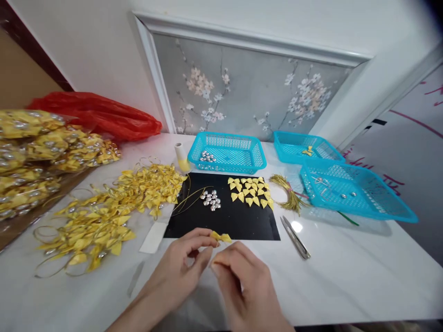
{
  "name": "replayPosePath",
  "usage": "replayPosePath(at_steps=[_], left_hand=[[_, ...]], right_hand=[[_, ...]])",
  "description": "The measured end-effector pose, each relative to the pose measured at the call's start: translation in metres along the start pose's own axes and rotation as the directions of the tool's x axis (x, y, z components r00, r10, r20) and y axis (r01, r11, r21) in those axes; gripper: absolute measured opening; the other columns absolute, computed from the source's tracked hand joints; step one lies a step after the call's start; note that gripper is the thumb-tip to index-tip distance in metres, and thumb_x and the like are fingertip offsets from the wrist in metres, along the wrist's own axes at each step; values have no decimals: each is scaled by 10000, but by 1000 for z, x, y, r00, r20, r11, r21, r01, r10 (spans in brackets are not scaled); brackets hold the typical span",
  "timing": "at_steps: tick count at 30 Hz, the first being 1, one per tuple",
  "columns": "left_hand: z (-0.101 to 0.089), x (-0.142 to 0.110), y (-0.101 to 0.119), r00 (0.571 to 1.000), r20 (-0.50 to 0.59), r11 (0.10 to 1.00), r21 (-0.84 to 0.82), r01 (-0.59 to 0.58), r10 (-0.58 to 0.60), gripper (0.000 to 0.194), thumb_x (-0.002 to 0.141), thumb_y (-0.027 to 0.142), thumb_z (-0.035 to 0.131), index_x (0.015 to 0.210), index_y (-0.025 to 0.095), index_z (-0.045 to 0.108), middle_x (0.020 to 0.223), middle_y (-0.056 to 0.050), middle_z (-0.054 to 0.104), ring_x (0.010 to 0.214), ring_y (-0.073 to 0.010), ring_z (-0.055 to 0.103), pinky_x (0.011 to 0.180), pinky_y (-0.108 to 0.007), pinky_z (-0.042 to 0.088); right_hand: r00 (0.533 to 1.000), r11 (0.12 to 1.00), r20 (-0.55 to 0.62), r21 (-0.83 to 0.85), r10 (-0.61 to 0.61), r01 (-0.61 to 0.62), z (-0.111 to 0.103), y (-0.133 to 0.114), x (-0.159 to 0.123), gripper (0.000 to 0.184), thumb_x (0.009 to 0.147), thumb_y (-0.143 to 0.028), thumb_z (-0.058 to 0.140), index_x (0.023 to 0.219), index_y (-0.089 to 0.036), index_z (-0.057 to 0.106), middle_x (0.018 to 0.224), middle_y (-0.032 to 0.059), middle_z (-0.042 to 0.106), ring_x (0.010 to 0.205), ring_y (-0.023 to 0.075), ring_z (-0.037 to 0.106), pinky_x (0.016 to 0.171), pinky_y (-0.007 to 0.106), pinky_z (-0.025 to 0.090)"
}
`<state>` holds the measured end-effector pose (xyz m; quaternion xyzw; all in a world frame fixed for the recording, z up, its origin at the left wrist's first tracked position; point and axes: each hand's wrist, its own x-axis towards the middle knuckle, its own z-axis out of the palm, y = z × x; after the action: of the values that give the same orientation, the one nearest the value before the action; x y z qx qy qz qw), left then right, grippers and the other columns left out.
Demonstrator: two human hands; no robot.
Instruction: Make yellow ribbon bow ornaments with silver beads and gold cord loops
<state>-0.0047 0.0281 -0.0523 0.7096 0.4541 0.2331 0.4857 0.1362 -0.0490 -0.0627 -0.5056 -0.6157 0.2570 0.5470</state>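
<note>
Near the front edge of a black mat, my left hand pinches a small yellow ribbon bow between thumb and fingertips. Close beside it, my right hand has thumb and index finger pressed together; whatever lies between them is too small to make out. On the black mat sit a cluster of silvery beads and several rows of yellow bows. A few gold cords stretch over the mat's left side.
Finished-looking yellow bow pieces are heaped at left, beside bagged ones and a red plastic bag. Behind stand a thread spool and a blue basket. Rightward lie thread snips, a gold cord bundle and another basket.
</note>
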Motion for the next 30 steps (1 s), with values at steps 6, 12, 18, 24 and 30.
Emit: replayPosePath(at_steps=[6,12,18,24,30], left_hand=[[2,2,12,972,131,911,-345,227,-193,276,836,401,650,750,174,781,887,-42,660,796,-194,598,623,-246,454],[8,4,2,985,87,909,-380,173,-151,180,774,316,696,738,154,767,899,-61,657,865,-223,618,748,-286,484],[10,-2,2,993,50,925,-360,121,-110,180,768,327,650,711,165,707,845,-44,627,805,-220,625,741,-313,504],[9,-5,-2,994,78,954,-282,97,-78,153,787,282,598,746,169,693,876,-66,644,862,-251,628,777,-347,492],[8,-4,-4,987,132,963,-243,118,-87,186,814,316,569,785,165,675,849,-59,645,851,-252,607,771,-356,464]], right_hand=[[961,906,40,-323,-275,273,22,14,-17,267,938,-110,416,787,-174,626,700,33,583,534,144,519,473,258,405],[974,951,133,-227,-185,212,11,1,-15,291,893,-87,413,994,-212,657,790,28,620,533,125,564,457,207,456],[998,981,61,-192,-24,36,1,15,-2,269,972,-107,355,1129,-208,548,664,-38,606,527,91,605,537,149,510],[996,922,31,-377,-87,92,0,39,-5,300,949,-107,396,944,-213,677,835,52,668,694,145,665,615,222,534],[989,816,59,-559,-133,143,-2,43,-6,320,935,-94,408,963,-195,710,796,73,626,655,188,625,532,258,488]])
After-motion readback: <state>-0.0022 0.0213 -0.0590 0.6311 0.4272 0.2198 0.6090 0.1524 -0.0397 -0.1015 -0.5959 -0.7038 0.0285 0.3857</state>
